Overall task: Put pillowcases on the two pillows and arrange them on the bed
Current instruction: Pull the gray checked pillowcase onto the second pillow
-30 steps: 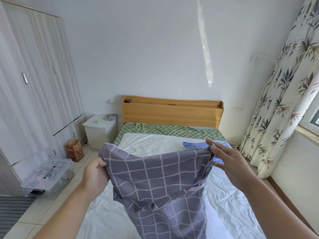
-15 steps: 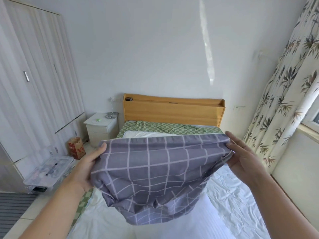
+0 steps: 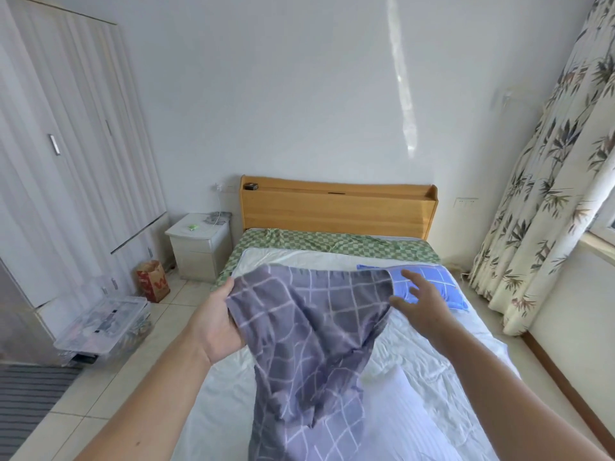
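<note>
Head view: our left hand (image 3: 218, 322) grips the grey checked fabric pillowcase (image 3: 309, 331) over the white-sheeted bed (image 3: 432, 361); right hand (image 3: 421, 306) fingers spread, beside blue checked pillow (image 3: 429, 281); wooden headboard (image 3: 336, 207) beyond.

A bedroom in a home is shown. A bed (image 3: 416, 344) with a wooden headboard (image 3: 336, 211) is placed at 12 o'clock, and a white bedside cabinet (image 3: 199, 247) at 10 o'clock. A tall wardrobe (image 3: 66, 161) is seen at 9 o'clock (doors closed), and a leaf-printed curtain (image 3: 549, 194) at 2 o'clock.
</note>
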